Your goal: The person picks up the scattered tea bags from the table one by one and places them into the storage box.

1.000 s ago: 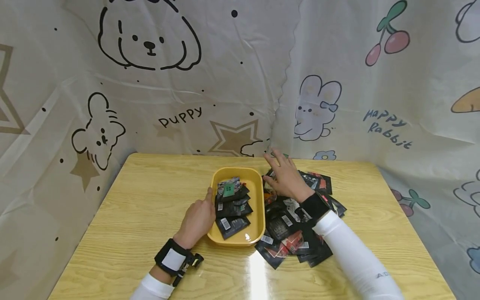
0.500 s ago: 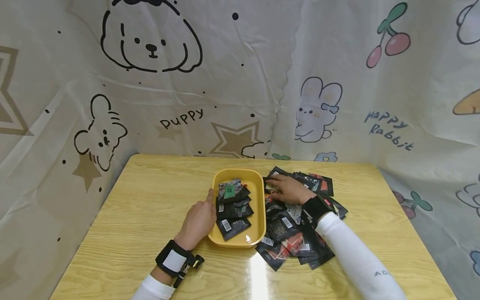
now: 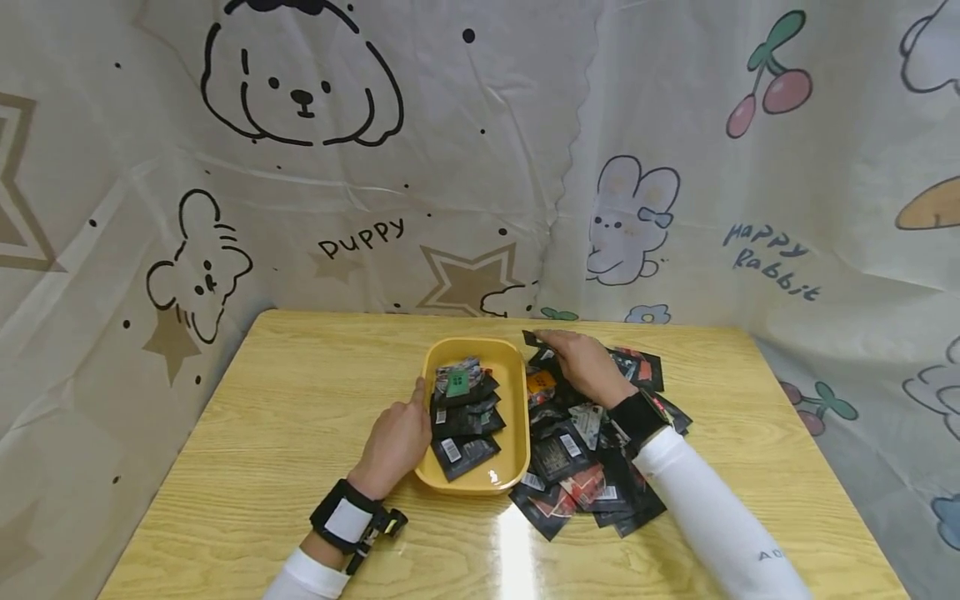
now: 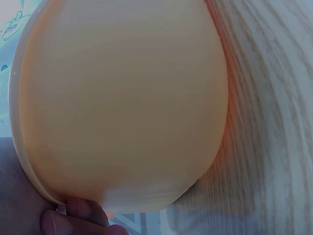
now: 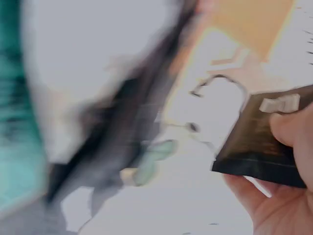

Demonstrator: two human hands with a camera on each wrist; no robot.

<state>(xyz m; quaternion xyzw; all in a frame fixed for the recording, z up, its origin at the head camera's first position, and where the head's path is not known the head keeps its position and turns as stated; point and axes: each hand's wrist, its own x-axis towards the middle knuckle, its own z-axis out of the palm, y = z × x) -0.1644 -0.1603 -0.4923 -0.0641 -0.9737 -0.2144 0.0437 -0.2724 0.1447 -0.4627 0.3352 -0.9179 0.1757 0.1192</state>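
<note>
A yellow plastic tray (image 3: 517,454) stands on the table with several small black packets (image 3: 467,454) lying in its left part. My left hand (image 3: 397,433) holds the tray's left side; in the left wrist view curled fingers (image 4: 80,223) lie at its rim, beside the tray wall (image 4: 127,107). In the right wrist view my right hand (image 5: 288,196) pinches a flat black packet (image 5: 264,137) with a white label between thumb and fingers. In the head view that packet's corner (image 3: 531,338) shows past my right hand (image 3: 588,362), above the packet pile (image 3: 562,450).
The pile of loose black, red and orange packets spreads right of the tray and partly overlaps itself. Wooden table (image 3: 315,367) surrounds them. A printed cloth (image 3: 480,167) hangs behind the table's back edge.
My right hand came down onto the pile's back left, then took hold of a black packet and lifted it slightly. An orange packet shows more now. The left hand has stayed at the tray.
</note>
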